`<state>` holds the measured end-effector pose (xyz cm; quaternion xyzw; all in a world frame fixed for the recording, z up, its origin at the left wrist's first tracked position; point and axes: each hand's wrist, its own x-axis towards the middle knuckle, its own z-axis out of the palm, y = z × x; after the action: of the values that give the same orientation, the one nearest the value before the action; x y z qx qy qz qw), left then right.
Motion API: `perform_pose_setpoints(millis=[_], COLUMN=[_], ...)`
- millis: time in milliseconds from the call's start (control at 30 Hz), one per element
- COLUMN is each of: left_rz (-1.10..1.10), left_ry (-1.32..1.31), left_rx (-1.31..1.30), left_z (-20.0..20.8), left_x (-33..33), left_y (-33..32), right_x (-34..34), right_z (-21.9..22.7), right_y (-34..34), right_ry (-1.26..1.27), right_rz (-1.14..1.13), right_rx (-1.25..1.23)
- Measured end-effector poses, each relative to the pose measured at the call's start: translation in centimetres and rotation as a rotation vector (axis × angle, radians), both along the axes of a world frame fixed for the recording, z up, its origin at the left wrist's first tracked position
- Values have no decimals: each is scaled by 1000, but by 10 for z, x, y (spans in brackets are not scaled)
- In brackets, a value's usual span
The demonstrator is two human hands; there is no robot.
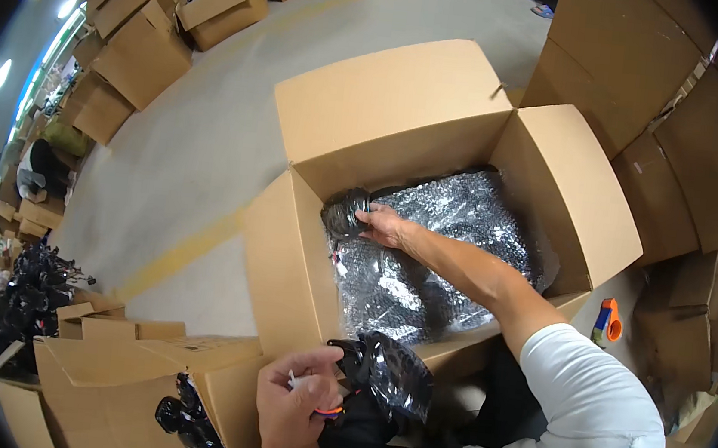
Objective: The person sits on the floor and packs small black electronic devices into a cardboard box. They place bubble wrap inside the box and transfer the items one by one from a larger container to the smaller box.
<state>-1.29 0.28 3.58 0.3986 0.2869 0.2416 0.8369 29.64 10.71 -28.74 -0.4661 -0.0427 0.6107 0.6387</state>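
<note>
In the back left corner of an open cardboard box (417, 162), a black wrapped bundle (342, 215) is gripped by the right hand (385, 225). The box is lined with clear bubble wrap (472, 218). By the curled left hand (299, 395), a second black bundle (398, 379) is held near the front edge (coloured wires (330, 412) are shown beside the fingers). Black bundles (194, 428) are also contained in the lower-left carton (128, 375).
</note>
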Motion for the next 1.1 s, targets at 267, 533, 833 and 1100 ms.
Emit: perform_pose_setpoints(millis=[267, 533, 833, 1100], left_rz=[114, 454, 311, 449], left_ry=[21, -83, -136, -92], left_rx=[109, 197, 269, 103], left_z=[-2, -7, -8, -3], left_x=[-2, 14, 60, 55], left_y=[1, 5, -33, -19], right_x=[2, -2, -55, -1], right_z=[3, 119, 202, 206], right_y=[2, -94, -172, -145], right_ry=[-865, -899, 399, -91], right_rz=[152, 721, 667, 205], right_rx=[-398, -133, 310, 302])
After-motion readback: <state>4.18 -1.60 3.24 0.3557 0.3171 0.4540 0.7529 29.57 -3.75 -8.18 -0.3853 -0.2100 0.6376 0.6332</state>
